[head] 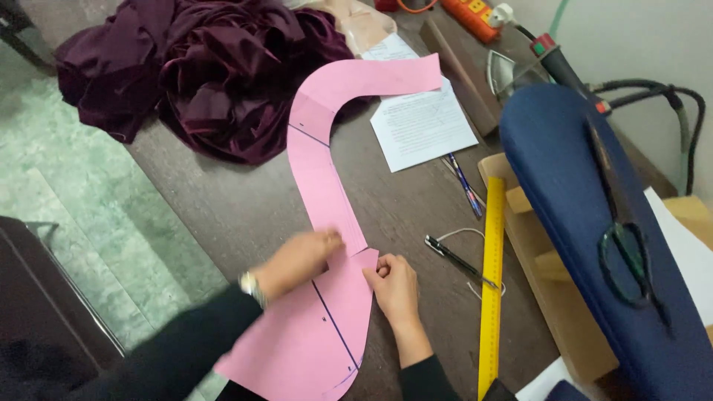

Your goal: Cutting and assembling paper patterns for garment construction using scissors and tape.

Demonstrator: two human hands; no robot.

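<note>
A long curved pink pattern [321, 186] lies flat on the dark counter [223, 208], running from the near edge up and bending right toward the far side. Both hands meet on it at a notch or fold partway along its near half. The left hand [297, 260], blurred, lies on the pattern's left part with fingers bent down onto the paper; whether it pinches the paper cannot be told. The right hand [394, 286] is curled nearly closed at the pattern's right edge, its fingertips gripping the folded corner of the paper. The pattern passes under both hands and widens toward the near edge, with a dark line drawn along it.

Just right of the right hand lie a pen [457, 261] and a yellow ruler [492, 282], set lengthwise. Farther along the counter are white sheets [420, 122], touching the pattern's bend. Maroon cloth [200, 67] is heaped at the far left corner. A blue padded board [594, 223] with scissors [627, 260] on it stands at the right edge.
</note>
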